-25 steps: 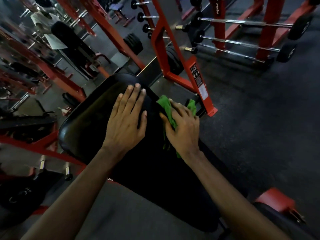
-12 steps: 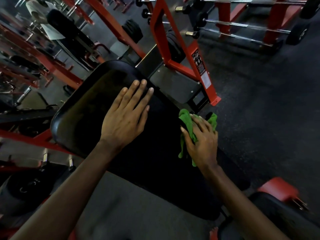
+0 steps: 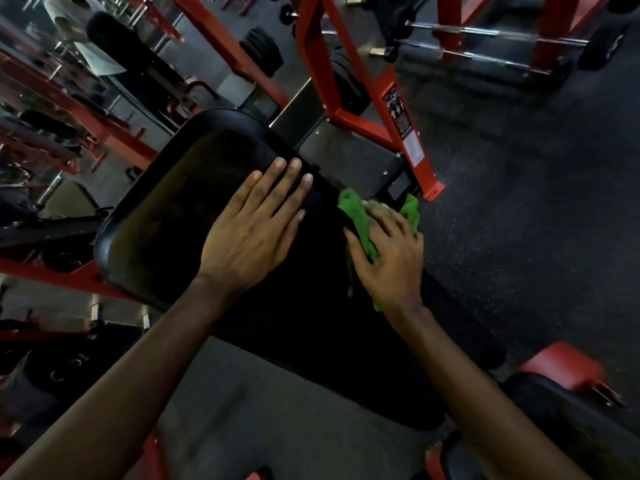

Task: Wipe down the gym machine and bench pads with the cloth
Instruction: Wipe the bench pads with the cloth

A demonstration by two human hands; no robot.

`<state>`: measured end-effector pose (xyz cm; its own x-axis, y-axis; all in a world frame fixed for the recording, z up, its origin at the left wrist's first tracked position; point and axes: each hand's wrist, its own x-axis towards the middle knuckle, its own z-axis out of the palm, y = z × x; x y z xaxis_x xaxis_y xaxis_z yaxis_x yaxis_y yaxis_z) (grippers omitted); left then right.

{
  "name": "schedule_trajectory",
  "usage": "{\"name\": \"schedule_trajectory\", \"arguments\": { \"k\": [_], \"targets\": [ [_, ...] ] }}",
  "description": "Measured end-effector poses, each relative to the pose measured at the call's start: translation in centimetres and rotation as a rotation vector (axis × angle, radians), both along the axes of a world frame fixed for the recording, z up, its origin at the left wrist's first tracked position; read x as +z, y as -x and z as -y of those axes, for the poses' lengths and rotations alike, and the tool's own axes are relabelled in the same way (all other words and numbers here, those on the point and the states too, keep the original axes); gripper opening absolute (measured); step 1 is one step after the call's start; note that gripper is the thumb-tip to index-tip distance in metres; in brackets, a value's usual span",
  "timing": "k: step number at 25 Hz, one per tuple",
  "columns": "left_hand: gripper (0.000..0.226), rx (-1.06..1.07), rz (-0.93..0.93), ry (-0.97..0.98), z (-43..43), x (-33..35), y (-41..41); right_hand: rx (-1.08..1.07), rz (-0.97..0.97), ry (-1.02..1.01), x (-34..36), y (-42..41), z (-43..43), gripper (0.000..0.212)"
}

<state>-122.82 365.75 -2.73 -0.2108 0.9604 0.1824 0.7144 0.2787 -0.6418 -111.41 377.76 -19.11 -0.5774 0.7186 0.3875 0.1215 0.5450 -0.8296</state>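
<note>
While the head view is looking down over both forearms, the right hand point(image 3: 389, 259) is pressing a green cloth point(image 3: 360, 223) against the right edge of the black bench pad point(image 3: 166, 209), its grip closed over the crumpled fabric, with folds sticking out past the fingertips on the far side and a tail hanging below the palm. The left hand point(image 3: 254, 230) is lying flat on the pad just left of the cloth, fingers spread and released, holding nothing, apparently steadying the pad. The pad's long axis is running from the near right to the far left, its rounded end lying far and left of both hands. Most of the unwiped-looking surface is lying left and far of the cloth, so the next stroke probably has to travel along that axis, and the braced left hand is sitting in that path. The right hand is the one already on the cloth. Beyond the pad, a red machine frame point(image 3: 391, 109) is standing on the dark rubber floor point(image 3: 519, 220), with barbells racked at the far right.
</note>
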Motion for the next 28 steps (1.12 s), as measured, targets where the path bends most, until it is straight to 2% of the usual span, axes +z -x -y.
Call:
{"name": "schedule_trajectory", "arguments": {
  "k": [3, 6, 11, 13, 17, 21, 24, 28],
  "targets": [
    [0.051, 0.018, 0.003, 0.0, 0.0, 0.0, 0.0, -0.025, 0.062, 0.061, -5.5, -3.1, 0.4, 0.038],
    [0.051, 0.025, 0.033, 0.008, -0.1, 0.0, -0.2, -0.07, 0.1, 0.129, -8.0, -4.6, 0.7, 0.04],
    [0.047, 0.012, 0.12, -0.083, -0.8, 0.0, -1.0, -0.064, 0.048, 0.101, -2.3, -1.7, 0.4, 0.034],
    [0.045, -0.01, 0.175, -0.057, -2.2, -1.1, -2.1, -0.031, 0.056, 0.092, -0.7, -0.7, 0.1, 0.036],
    [0.043, -0.051, 0.183, 0.053, -5.0, -4.0, -3.1, -0.052, 0.078, 0.054, -4.8, -2.8, 0.3, 0.038],
    [0.04, -0.043, 0.161, 0.125, -5.6, -5.5, -2.6, -0.108, 0.155, 0.147, -9.7, -5.6, 0.8, 0.039],
    [0.044, -0.047, 0.115, 0.174, -5.7, -6.8, -3.0, -0.159, 0.16, 0.171, -9.1, -5.5, 0.9, 0.039],
    [0.048, -0.044, 0.055, 0.22, -5.6, -7.3, -2.8, -0.116, 0.103, 0.1, -5.9, -3.5, 1.4, 0.04]
  ]
}}
